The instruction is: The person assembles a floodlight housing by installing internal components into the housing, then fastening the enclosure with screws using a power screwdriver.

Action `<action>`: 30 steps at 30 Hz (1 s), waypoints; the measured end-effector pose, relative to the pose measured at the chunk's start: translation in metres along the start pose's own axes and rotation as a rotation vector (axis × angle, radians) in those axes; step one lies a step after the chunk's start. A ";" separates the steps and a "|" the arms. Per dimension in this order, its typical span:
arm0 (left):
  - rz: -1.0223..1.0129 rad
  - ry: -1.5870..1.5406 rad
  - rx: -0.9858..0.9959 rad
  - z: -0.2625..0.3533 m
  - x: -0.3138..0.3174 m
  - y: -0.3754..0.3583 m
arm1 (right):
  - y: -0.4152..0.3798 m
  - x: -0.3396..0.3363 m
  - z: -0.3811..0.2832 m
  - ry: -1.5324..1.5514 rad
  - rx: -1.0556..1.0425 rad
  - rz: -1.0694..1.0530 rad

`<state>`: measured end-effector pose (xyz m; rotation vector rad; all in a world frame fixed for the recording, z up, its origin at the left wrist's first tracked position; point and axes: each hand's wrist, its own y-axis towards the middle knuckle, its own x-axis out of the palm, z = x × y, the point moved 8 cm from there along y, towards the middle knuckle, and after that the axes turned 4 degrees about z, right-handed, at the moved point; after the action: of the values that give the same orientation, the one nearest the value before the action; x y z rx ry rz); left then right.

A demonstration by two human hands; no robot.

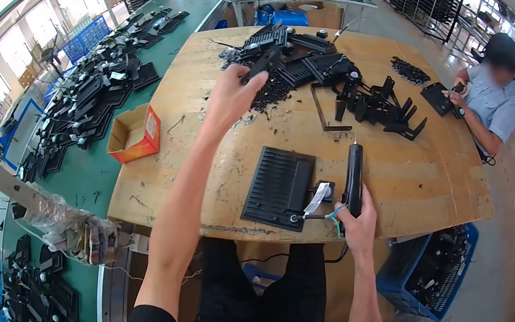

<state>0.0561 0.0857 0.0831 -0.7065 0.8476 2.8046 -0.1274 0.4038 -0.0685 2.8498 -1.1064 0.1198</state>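
Observation:
My left hand (234, 96) reaches over a heap of small black parts (273, 93) at the far side of the table. Its thumb and fingers close on a flat black piece (264, 61), whose exact kind I cannot make out. Near the front edge, my right hand (358, 227) grips a black electric screwdriver (355, 170), its thin bit pointing away from me. Just left of it lies a black finned lamp housing (277, 188), flat on the table. Beside the housing's right edge are a small black part with a white label (317, 197) and a short cable with blue and green wires (334, 215).
Several black U-shaped brackets (380, 110) and finned housings (313, 65) are piled at the back. An orange-edged open box (135, 135) stands left. A co-worker (493, 97) handles a black housing at the right. A blue crate (429, 269) stands below the right edge.

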 end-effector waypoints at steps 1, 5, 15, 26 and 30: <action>-0.062 -0.070 -0.043 0.002 -0.021 -0.025 | -0.001 0.000 0.001 0.010 0.006 -0.005; -0.105 -0.393 -0.270 -0.026 -0.048 -0.137 | 0.002 -0.002 0.002 -0.014 -0.058 0.011; -0.128 -0.684 -0.633 -0.075 -0.032 -0.217 | -0.025 0.021 0.011 0.210 0.092 0.040; -0.328 0.320 0.110 -0.038 -0.005 -0.224 | 0.002 0.041 0.017 0.338 0.100 0.078; -0.471 0.396 0.021 -0.032 -0.006 -0.219 | 0.033 0.041 0.016 0.195 0.085 -0.048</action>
<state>0.1288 0.2506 -0.0446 -1.2928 0.6499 2.2680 -0.1186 0.3505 -0.0790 2.8590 -1.0163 0.4415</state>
